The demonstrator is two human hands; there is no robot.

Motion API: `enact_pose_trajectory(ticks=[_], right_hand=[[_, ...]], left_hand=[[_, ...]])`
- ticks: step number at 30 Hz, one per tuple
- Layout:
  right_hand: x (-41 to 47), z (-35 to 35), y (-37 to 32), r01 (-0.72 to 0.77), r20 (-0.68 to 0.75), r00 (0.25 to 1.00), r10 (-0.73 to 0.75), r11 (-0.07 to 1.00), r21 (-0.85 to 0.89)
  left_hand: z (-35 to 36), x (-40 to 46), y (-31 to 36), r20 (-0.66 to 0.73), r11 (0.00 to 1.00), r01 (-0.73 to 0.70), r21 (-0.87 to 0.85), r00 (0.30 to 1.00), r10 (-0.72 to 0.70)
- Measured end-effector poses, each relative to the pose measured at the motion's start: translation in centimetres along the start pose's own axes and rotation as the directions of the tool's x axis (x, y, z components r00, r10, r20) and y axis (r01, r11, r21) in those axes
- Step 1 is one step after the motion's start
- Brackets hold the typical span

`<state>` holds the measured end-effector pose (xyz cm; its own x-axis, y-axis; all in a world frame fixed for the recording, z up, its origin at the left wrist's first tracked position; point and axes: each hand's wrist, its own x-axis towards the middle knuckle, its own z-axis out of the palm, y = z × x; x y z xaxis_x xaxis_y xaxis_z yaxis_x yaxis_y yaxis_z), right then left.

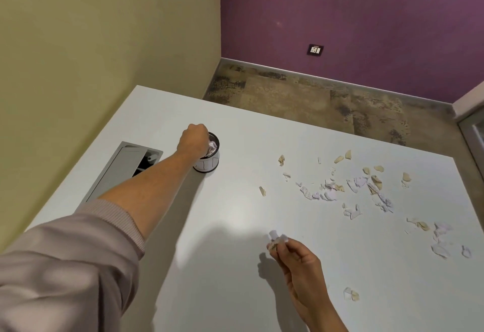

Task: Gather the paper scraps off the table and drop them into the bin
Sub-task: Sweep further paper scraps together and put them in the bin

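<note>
Right hand: nearest, raised over the front of the tabletop, fingers curled and pinching a small bunch of held scraps at the fingertips.

Lone scrap: lies on the tabletop just right of the right hand.

Loose scraps: white and tan torn pieces scattered over the right half of the tabletop, thickest in the middle right, with more near the right edge.

Left hand: at the end of an outstretched arm, pale sleeve pushed up; fingers curled downward over the bin's mouth. Whether they hold paper, cannot tell.

Bin: small dark round container, upright, left of centre on the tabletop, crumpled white paper showing inside.

Cable hatch: grey recessed box, lid partly open, left of the bin.

Wall socket: on the purple far wall.
</note>
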<state>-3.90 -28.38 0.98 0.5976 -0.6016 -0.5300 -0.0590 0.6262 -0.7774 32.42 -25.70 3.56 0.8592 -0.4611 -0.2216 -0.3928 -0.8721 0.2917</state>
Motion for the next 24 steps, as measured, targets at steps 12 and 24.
enact_pose_trajectory(ticks=[12, 24], right_hand=[[1.0, 0.8, 0.0, 0.003, 0.056, 0.998, -0.002, 1.0, -0.027], [1.2, 1.1, 0.5, -0.006, 0.032, 0.999, 0.006, 1.0, -0.013]], left_hand=[[-1.4, 0.6, -0.3, 0.062, 0.994, -0.099, -0.039, 0.993, 0.101], [0.2, -0.2, -0.1, -0.004, 0.998, -0.056, -0.003, 0.998, 0.055]])
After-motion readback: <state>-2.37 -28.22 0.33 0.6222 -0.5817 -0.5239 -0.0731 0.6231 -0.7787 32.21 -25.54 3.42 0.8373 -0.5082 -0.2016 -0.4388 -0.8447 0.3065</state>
